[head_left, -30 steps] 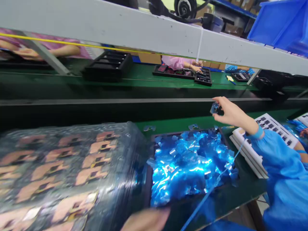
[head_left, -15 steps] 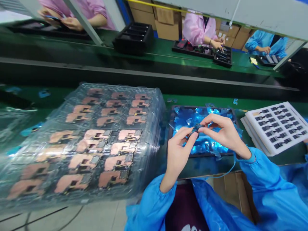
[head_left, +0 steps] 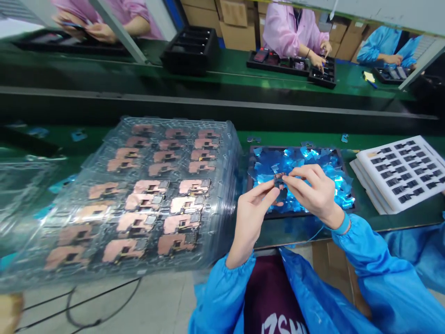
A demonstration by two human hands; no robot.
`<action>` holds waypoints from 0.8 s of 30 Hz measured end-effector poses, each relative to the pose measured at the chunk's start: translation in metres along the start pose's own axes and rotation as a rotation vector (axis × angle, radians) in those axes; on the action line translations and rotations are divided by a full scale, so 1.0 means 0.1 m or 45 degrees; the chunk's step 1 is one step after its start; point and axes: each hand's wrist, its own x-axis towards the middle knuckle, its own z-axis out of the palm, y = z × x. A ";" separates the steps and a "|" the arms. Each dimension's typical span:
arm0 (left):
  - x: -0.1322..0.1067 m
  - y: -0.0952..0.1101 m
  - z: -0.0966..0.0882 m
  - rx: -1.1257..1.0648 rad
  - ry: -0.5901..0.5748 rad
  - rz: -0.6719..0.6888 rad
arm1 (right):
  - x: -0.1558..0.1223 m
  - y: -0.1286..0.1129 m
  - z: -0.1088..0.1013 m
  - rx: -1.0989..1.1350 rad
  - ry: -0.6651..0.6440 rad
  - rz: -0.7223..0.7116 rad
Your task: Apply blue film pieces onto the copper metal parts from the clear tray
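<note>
Left hand (head_left: 255,211) and right hand (head_left: 314,190) both have fingertips pinched together on a small dark part (head_left: 279,180), held above the left side of the film tray (head_left: 251,178), right of the board stack (head_left: 222,222). Probably best to grip it lightly by the edges, left steadying, right working gently, so nothing bends. White letters on the near shirt (head_left: 264,287) are partly cut off, roughly "ZSH"; no brand legible.

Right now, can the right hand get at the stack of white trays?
Probably yes: the stack of white trays stands beside the right hand, with nothing visible blocking the way, though its fingers are occupied at a small part.
</note>
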 end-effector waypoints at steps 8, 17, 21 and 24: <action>0.10 0.02 -0.14 -0.281 -0.073 -0.217 | -0.08 0.05 -0.23 0.149 -0.282 -0.340; -0.23 0.39 -0.38 0.215 0.453 0.333 | -0.29 0.27 -0.56 0.483 -0.271 0.493; -0.25 1.09 -0.75 0.999 0.583 0.582 | -0.52 1.24 -0.59 0.274 -0.667 0.811; 0.18 1.51 -1.09 1.377 0.446 0.553 | -0.59 1.78 -0.50 0.238 -0.839 0.764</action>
